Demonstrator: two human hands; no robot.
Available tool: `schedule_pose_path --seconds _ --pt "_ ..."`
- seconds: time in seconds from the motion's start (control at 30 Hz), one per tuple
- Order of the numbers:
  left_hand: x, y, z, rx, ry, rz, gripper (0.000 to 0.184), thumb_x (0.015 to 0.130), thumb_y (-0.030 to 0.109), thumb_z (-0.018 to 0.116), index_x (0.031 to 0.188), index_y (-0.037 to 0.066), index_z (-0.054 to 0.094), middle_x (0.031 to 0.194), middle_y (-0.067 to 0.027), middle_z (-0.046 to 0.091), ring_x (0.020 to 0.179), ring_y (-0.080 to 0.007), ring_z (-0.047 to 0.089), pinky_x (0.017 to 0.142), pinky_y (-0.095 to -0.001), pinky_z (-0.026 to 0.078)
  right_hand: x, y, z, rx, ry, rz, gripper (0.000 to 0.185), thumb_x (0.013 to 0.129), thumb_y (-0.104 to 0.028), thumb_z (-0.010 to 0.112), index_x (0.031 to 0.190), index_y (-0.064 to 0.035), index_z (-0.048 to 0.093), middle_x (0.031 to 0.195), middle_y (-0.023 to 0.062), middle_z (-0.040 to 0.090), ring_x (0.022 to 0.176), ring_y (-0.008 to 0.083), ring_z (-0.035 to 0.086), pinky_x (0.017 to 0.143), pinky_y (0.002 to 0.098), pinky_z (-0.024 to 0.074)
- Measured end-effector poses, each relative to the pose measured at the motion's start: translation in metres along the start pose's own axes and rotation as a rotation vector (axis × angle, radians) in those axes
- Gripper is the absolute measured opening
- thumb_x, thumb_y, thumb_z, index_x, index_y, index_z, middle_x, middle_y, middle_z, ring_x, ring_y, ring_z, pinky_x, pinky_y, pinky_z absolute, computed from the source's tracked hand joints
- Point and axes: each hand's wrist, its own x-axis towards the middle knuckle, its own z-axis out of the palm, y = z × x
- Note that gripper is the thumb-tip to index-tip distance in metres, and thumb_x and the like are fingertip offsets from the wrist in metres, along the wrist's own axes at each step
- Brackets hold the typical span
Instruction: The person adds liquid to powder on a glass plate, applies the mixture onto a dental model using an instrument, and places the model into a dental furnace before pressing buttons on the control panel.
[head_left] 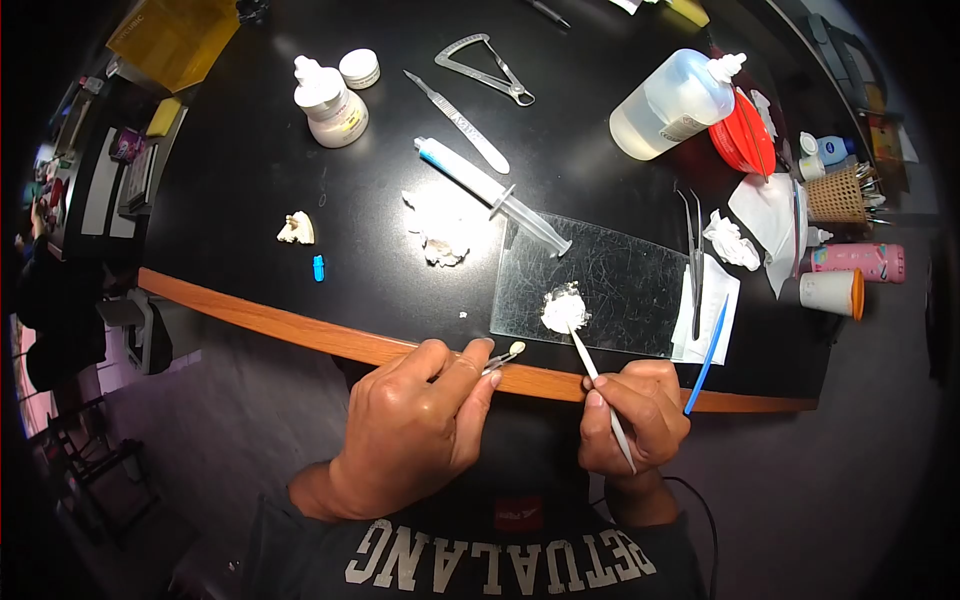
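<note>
Here, white mound (565, 309), beyond right grip (638, 415)

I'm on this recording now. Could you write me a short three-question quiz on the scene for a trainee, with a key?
1. True or false: the right hand holds a slim white stick whose tip touches the white mound on the clear, scratched glass plate.

2. Multiple choice: which thing lies partly over the glass plate?
A. a silver metal scalpel
B. a plastic syringe with a pale barrel and translucent plunger
C. a small blue cylinder

3. Short answer: what does the left hand hold?

Key:
1. True.
2. B.
3. A thin metal tool with a small pale-yellow piece at its tip.
</note>
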Motion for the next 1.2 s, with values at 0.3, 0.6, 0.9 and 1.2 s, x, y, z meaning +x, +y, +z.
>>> schedule_pose_path --seconds 0.3,0.6,0.9,1.2 --pt "-0.001 0.001 0.003 -0.083 -0.001 -0.046 0.019 0.095 0.008 0.077 0.111 -0.001 0.077 0.07 -0.0086 0.058 0.054 -0.0253 0.062 0.05 -0.0389 0.049 0.002 -0.001 -0.002 0.084 0.012 -0.013 0.026 0.081 0.003 0.074 0.106 -0.0044 0.075 0.087 0.006 0.076 0.073 0.0202 0.063 0.065 0.0328 0.0519" --pt "0.001 0.004 0.0 -0.037 0.003 -0.058 0.017 0.092 0.004 0.081 0.109 0.0 0.08 0.067 -0.0103 0.059 0.051 -0.0231 0.058 0.05 -0.0374 0.045 0.003 -0.002 0.009 0.165 -0.017 -0.159 0.025 0.083 -0.002 0.082 0.107 -0.0062 0.077 0.09 0.004 0.078 0.077 0.0187 0.063 0.057 0.0306 0.0475" --pt "0.001 0.004 0.001 -0.025 0.017 -0.054 0.018 0.092 0.004 0.081 0.109 -0.001 0.08 0.069 -0.0108 0.061 0.054 -0.0256 0.061 0.051 -0.0391 0.049 0.004 -0.001 0.011 0.146 -0.02 -0.187 0.022 0.082 -0.002 0.083 0.104 -0.0046 0.079 0.089 0.0042 0.077 0.076 0.0186 0.063 0.054 0.0304 0.0439" --pt "0.0 0.003 0.002 -0.026 0.014 -0.052 0.017 0.092 0.005 0.081 0.109 0.0 0.08 0.068 -0.01 0.059 0.053 -0.0245 0.061 0.05 -0.0391 0.048 0.004 0.0 0.012 0.161 -0.022 -0.206 0.021 0.083 -0.003 0.083 0.103 -0.0048 0.079 0.091 0.0047 0.078 0.076 0.0185 0.063 0.054 0.0298 0.0444"
